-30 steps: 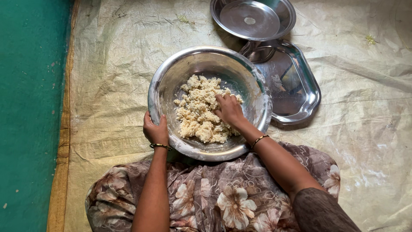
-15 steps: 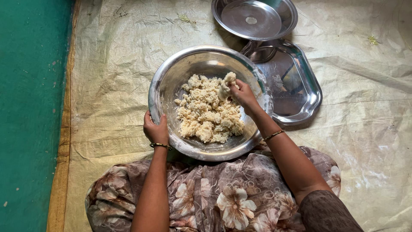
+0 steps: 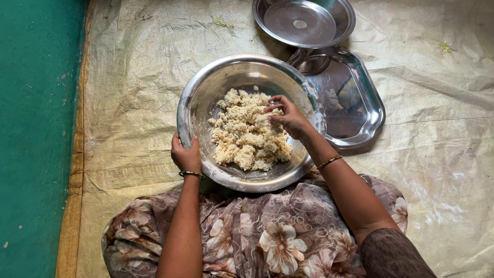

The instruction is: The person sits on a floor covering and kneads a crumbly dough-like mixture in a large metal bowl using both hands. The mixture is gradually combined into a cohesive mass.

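Observation:
A wide steel bowl (image 3: 206, 92) sits on the floor sheet in front of my knees. It holds a heap of pale, crumbly dough (image 3: 247, 136). My left hand (image 3: 185, 154) grips the bowl's near left rim, thumb inside. My right hand (image 3: 287, 116) is inside the bowl over the heap's far right side, its fingers bent and pinching crumbs of the dough.
A rectangular steel tray (image 3: 355, 103) lies just right of the bowl, partly under its rim. A round steel plate (image 3: 303, 21) rests at the tray's far end. A creased yellowish plastic sheet (image 3: 134, 77) covers the floor; green floor (image 3: 36, 128) lies on the left.
My right hand went from pressing the middle of the dough out to the far right rim, then drew back onto the heap's right side. The left hand stayed on the rim.

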